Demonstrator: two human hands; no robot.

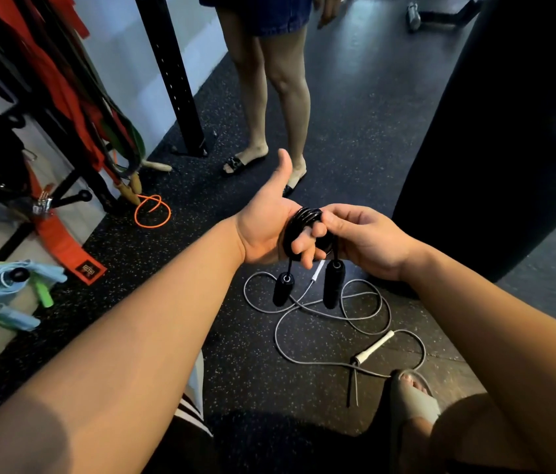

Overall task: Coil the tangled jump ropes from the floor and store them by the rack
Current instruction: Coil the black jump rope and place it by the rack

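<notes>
A black jump rope (295,227) is wound in several loops around the fingers of my left hand (269,220), whose thumb points up. Its two black handles (334,285) hang down below the coil. My right hand (362,234) pinches the rope at the coil's right side. On the floor beneath lies a grey jump rope (307,357) in loose tangled loops, with white handles (374,347). An orange rope (152,212) lies looped by the foot of the rack (75,179) at the left.
Another person stands just beyond my hands, feet in sandals (242,162). A black upright post (181,90) rises at the back, a black punching bag (509,131) at the right. Light blue rope with green handle (6,285) lies at left. My foot (413,395) is bottom right.
</notes>
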